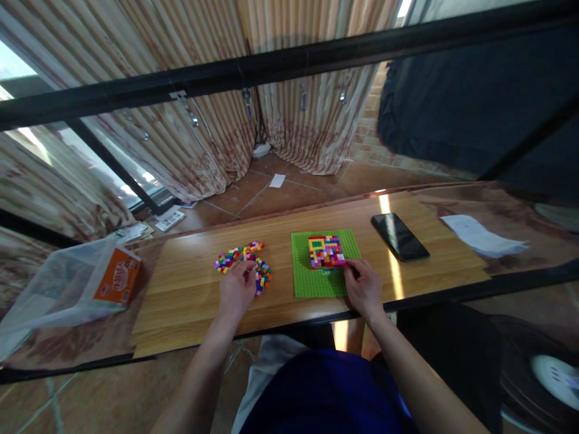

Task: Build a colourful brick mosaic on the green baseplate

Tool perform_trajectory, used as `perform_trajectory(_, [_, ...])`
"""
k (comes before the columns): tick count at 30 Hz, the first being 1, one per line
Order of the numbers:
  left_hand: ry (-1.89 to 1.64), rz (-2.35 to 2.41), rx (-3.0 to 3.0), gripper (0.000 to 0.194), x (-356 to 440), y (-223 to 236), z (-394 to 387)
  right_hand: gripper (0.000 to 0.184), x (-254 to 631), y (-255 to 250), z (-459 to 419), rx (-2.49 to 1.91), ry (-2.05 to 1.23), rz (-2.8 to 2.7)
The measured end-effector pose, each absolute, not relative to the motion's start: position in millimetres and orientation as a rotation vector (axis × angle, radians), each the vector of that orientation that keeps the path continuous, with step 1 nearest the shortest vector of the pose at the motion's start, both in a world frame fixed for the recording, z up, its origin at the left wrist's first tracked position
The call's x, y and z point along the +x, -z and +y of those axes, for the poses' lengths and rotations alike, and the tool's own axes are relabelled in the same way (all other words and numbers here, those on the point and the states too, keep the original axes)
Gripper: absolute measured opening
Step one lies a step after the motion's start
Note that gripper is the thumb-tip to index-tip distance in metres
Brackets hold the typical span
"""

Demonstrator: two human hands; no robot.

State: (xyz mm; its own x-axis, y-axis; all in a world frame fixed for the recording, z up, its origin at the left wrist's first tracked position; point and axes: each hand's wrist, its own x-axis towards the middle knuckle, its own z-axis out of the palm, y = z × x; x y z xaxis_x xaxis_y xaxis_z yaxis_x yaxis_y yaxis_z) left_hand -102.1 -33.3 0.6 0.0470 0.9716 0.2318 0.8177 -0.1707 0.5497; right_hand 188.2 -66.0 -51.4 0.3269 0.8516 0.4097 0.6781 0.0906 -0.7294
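A loose pile of small toy bricks (263, 274) in many colours lies on the wooden board. My left hand (238, 287) is over the near-left side of this pile, its fingers bent together among the bricks; what they hold is hidden. To the right lies a green studded baseplate (312, 283) carrying a flat block of joined multicoloured bricks (324, 250), with a yellow square outline at its upper left. My right hand (364, 286) rests at the plate's right edge. Its thumb and forefinger are pinched on a small pink brick at the block's lower right corner.
A black phone (400, 237) lies right of the baseplate, and white paper (482, 235) sits beyond it. At the left stands a clear plastic bin (58, 283) with an orange label. A dark metal bar (289, 63) crosses before the curtains (181, 138).
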Motion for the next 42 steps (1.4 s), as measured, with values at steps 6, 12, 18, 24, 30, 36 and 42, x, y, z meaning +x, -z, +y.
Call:
perform_trajectory(6, [-0.682,1.775,2.255,0.018,-90.9,6.0,-34.9,0.020,188.9,53.6,-66.1,-1.641,-0.227,-1.403])
perform_trajectory(12, [-0.551,1.814,2.380,0.027,-85.2,11.0,-24.2,0.020,189.0,53.0,-65.7,-1.642,-0.232,-1.403])
perform_trajectory(18, [-0.318,1.776,2.490,0.033,-91.7,5.4,-11.3,0.019,188.3,51.8,-65.6,-1.636,-0.221,-1.399])
perform_trajectory(24, [-0.241,1.771,2.498,0.021,-88.4,-3.7,-8.2,0.019,187.6,51.5,-66.0,-1.627,-0.233,-1.394])
perform_trajectory(30, [-0.344,1.748,2.497,0.009,-86.5,-4.8,-7.6,0.020,187.9,52.4,-65.6,-1.633,-0.240,-1.398])
perform_trajectory(36, [-0.575,1.764,2.218,0.010,-83.9,-2.5,-14.6,0.020,187.5,52.9,-65.8,-1.636,-0.258,-1.385])
perform_trajectory(42, [-0.813,1.532,1.986,0.021,-71.0,-1.2,-30.4,0.021,189.2,55.2,-66.4,-1.644,-0.250,-1.411])
